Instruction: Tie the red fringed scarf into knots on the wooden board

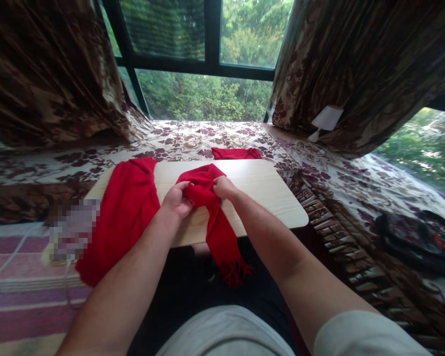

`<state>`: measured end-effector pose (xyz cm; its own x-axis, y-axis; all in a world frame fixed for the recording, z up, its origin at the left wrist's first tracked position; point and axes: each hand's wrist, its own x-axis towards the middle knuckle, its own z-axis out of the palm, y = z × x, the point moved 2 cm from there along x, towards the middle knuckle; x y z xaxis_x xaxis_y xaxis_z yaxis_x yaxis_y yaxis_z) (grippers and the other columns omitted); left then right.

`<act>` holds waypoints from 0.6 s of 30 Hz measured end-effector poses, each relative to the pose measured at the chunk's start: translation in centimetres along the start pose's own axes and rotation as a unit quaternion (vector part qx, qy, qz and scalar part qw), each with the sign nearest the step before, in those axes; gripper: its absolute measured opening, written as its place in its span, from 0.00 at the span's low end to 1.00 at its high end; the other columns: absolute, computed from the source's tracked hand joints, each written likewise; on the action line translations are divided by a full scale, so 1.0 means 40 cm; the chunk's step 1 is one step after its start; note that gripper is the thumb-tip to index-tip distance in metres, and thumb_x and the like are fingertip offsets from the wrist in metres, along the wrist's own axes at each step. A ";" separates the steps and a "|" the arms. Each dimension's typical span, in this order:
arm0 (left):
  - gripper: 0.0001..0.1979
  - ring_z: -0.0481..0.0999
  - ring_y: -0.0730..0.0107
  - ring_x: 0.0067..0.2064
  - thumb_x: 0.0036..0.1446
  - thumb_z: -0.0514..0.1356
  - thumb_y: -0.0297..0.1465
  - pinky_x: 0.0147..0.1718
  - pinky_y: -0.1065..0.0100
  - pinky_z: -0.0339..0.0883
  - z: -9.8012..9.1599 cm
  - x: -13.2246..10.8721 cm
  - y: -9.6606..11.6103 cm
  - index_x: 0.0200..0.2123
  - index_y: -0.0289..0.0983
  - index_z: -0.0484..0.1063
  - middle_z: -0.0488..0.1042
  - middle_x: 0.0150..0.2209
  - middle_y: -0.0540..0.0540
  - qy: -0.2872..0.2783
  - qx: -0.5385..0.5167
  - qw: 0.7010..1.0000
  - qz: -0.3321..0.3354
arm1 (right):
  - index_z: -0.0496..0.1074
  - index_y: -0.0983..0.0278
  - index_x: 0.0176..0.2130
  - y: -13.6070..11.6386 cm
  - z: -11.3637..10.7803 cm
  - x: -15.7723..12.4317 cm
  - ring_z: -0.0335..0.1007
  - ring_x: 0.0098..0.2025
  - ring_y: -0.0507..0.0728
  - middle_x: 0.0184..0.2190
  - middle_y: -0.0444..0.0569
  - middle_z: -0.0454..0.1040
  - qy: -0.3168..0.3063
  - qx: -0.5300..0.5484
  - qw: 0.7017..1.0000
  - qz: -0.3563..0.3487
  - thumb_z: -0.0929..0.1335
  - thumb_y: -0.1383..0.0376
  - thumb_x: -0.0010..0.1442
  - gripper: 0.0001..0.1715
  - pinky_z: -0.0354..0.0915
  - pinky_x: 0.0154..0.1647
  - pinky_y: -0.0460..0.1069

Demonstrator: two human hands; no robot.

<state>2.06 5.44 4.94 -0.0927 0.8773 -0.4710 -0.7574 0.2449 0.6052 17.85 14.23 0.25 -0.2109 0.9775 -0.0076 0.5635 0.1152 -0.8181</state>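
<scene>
A red scarf (202,195) is bunched over the light wooden board (270,193) in front of me, and its fringed end hangs down past the near edge. My left hand (177,200) grips the scarf's left side, thumb on top and fingers curled beneath the cloth. On its right side, my right hand (223,188) is closed on a fold, with the fingertips partly hidden in the fabric. Between the two hands the cloth looks gathered and twisted. Another large red cloth (129,202) drapes over the board's left end.
Behind the board lies a folded red cloth (237,154) on the flowered cover (185,136). A small white lamp (328,118) stands back right by the curtain (330,54). Dark straps and a bag-like item (411,237) lie at right. Striped bedding (15,296) spreads at left.
</scene>
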 end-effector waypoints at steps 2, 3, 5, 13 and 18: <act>0.09 0.79 0.68 0.27 0.54 0.57 0.18 0.30 0.67 0.79 0.004 -0.004 0.000 0.36 0.34 0.71 0.77 0.27 0.47 -0.001 -0.027 1.000 -0.003 | 0.68 0.62 0.16 -0.001 -0.002 -0.002 0.59 0.15 0.51 0.11 0.43 0.63 -0.012 -0.009 1.000 0.011 0.69 0.75 0.44 0.12 0.56 0.19 0.46; 0.09 0.79 0.68 0.27 0.53 0.57 0.17 0.31 0.67 0.79 0.005 -0.006 0.002 0.36 0.34 0.71 0.77 0.28 0.46 0.000 -0.032 0.999 -0.003 | 0.69 0.62 0.17 -0.002 -0.003 -0.004 0.59 0.14 0.52 0.12 0.43 0.64 -0.018 -0.018 1.000 0.018 0.68 0.75 0.45 0.11 0.56 0.19 0.47; 0.09 0.79 0.68 0.28 0.53 0.56 0.17 0.31 0.68 0.79 0.006 -0.011 0.007 0.36 0.33 0.71 0.77 0.29 0.45 0.002 -0.034 0.999 0.002 | 0.70 0.62 0.19 -0.005 -0.005 -0.008 0.60 0.14 0.53 0.12 0.44 0.66 -0.026 -0.038 0.999 0.022 0.68 0.74 0.46 0.10 0.57 0.19 0.48; 0.18 0.80 0.67 0.29 0.49 0.56 0.14 0.30 0.65 0.78 0.004 -0.047 0.015 0.43 0.32 0.74 0.78 0.31 0.45 -0.095 0.032 0.995 0.014 | 0.78 0.65 0.29 -0.015 -0.011 -0.018 0.69 0.21 0.53 0.19 0.46 0.73 -0.031 -0.115 0.993 0.007 0.67 0.72 0.51 0.08 0.59 0.22 0.44; 0.18 0.76 0.72 0.25 0.48 0.54 0.13 0.27 0.73 0.75 0.006 -0.050 0.025 0.42 0.30 0.73 0.76 0.27 0.46 -0.028 -0.005 0.999 0.014 | 0.80 0.66 0.33 -0.020 -0.013 -0.019 0.72 0.23 0.54 0.22 0.48 0.75 -0.039 -0.140 0.989 0.023 0.66 0.71 0.54 0.11 0.61 0.23 0.44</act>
<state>1.65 4.04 6.63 -0.0776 0.9059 -0.4164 -0.7615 0.2157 0.6112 17.99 13.49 1.22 -0.2347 0.9676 -0.0931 0.7702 0.1267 -0.6251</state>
